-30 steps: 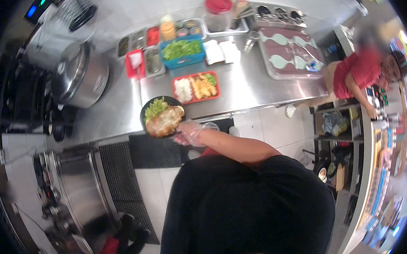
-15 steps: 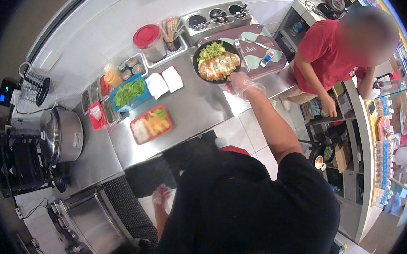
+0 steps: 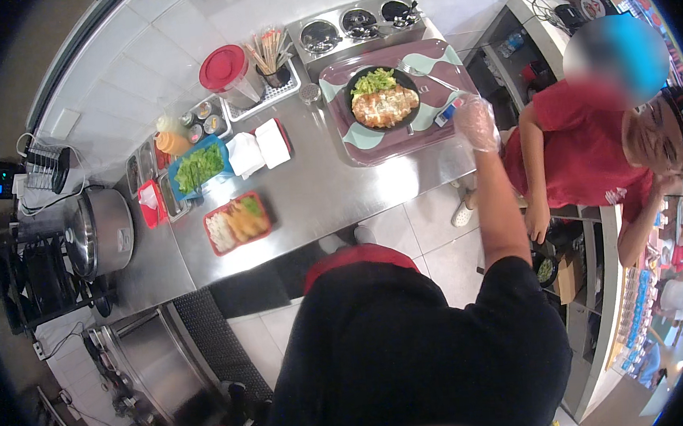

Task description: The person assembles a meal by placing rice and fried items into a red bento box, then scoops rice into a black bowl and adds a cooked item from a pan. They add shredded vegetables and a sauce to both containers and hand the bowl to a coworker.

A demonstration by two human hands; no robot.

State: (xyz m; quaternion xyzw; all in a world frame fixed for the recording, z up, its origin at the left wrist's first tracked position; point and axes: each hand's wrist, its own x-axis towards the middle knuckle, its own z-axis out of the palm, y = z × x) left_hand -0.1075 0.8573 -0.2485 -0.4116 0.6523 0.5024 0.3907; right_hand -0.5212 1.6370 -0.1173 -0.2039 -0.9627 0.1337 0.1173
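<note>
A black bowl of breaded cutlet, sauce and green salad sits on a purple and mint patterned tray at the right end of the steel counter. My right hand, in a clear glove, hovers just off the tray's right edge beside a small blue and red packet; it holds nothing and its fingers are loosely apart. My left hand is hidden below my dark-clothed body.
A red tray of fried food, a blue tub of greens, white napkins, a red-lidded container, a chopstick holder and a large pot stand on the counter. A person in a red shirt leans close on the right.
The bowl went from the counter's front edge, carried in my right hand, over to the patterned tray. It now rests there and my hand has let go and drawn right.
</note>
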